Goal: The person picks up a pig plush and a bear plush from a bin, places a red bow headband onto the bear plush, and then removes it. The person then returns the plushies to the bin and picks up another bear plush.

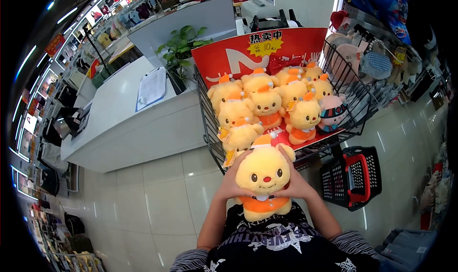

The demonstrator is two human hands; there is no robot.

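A yellow plush toy (264,174) with an orange hat and orange clothes is held upright in front of my chest, its face turned toward the camera. My left hand (232,180) wraps round its left side in the picture, and my right hand (296,180) holds the other side. Just beyond it, a black wire basket (205,124) holds several similar yellow plush toys (267,107) in rows. A pink plush toy (332,112) with a dark striped band lies at the basket's right side. Behind them stands a red sign (214,62).
A white counter (124,124) with a clipboard (152,88) and a green plant (181,47) is at the left. Below the wire basket, a black shopping basket (350,179) with a red handle rests on the tiled floor. Goods hang at the right.
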